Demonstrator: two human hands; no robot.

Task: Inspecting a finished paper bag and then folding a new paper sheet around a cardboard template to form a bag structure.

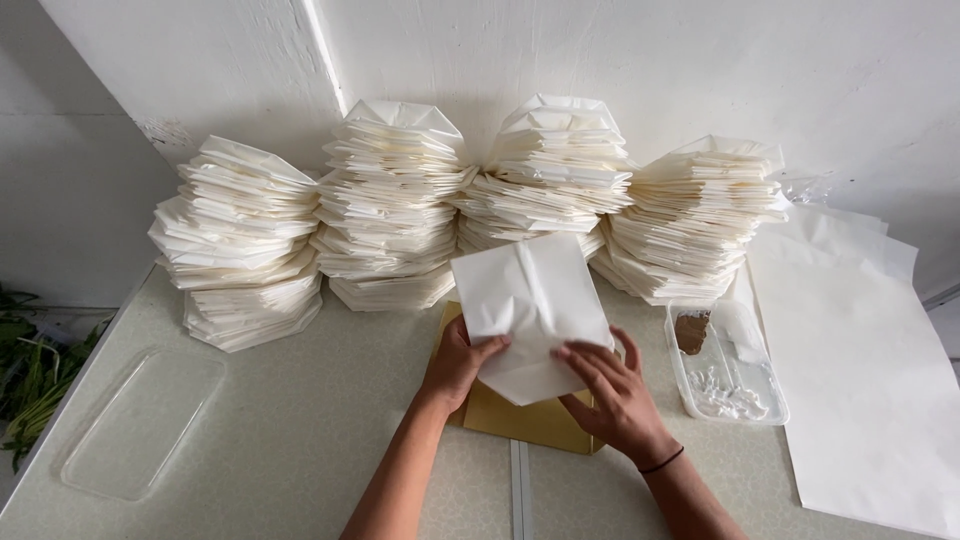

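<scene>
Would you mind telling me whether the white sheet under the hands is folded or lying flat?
Folded: the white sheet shows a centre seam and corners tucked to a point.

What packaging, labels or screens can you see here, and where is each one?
Folded bag: white paper, centre, under both hands.
Bag stacks: four cream piles along the wall.
Paper sheets: white, flat, at right.
Tray: clear plastic, right of the hands.
Lid: clear, at left.
No labels or screens.
</scene>
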